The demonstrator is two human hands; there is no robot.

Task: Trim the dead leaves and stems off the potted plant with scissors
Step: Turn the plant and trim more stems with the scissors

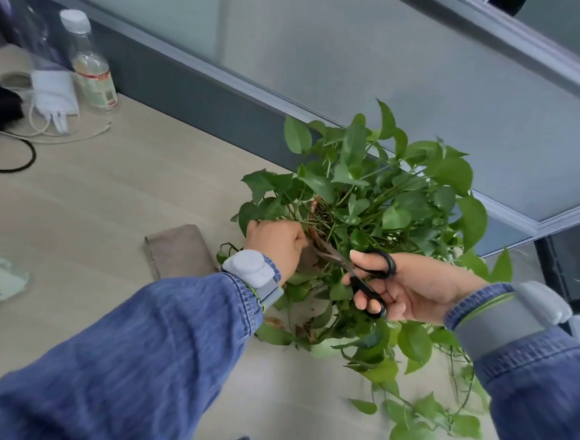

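Black-handled scissors [363, 276] are gripped by the right hand [414, 290], its fingers [367, 302] curled through the loops, blades pointed into the foliage. A brown leaf is pinched by the left hand [275, 244]. The potted plant [379, 205] is set on the desk [129, 191], against the partition [328, 50].

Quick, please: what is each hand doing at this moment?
Left hand: fingers reach into the plant foliage; whether they grip anything cannot be told.
Right hand: holding the black-handled scissors.
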